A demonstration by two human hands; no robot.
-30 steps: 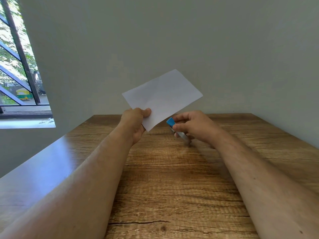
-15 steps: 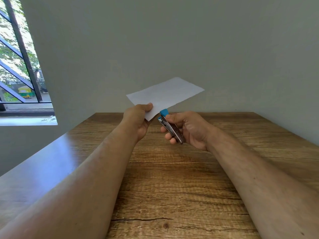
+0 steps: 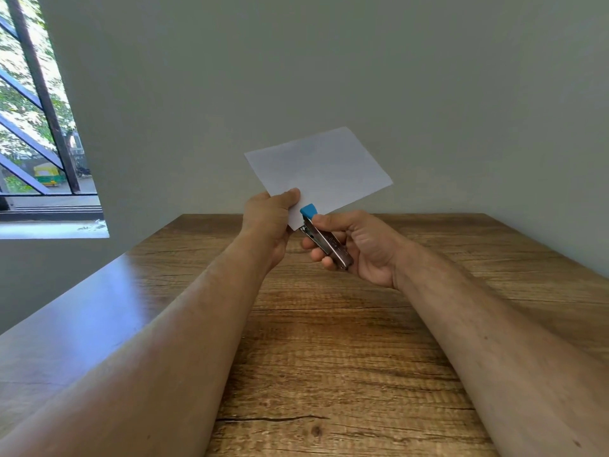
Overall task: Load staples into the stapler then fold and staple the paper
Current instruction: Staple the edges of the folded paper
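A folded white paper (image 3: 323, 166) is held up in the air above the far part of the wooden table (image 3: 329, 341). My left hand (image 3: 270, 219) pinches its lower left corner between thumb and fingers. My right hand (image 3: 359, 245) grips a small metal stapler (image 3: 324, 239) with a blue tip. The stapler's blue front end lies over the paper's lower edge, close to the corner that my left hand holds. Whether the paper sits inside the stapler's jaws is hidden.
A plain grey wall (image 3: 362, 77) rises right behind the table. A window with dark bars (image 3: 36, 120) is at the left, above a white sill. My forearms stretch over the table's near half.
The right hand lifted the stapler off the table area and turned it up to the paper's lower edge. The paper dipped flatter, then tilted up again toward me.
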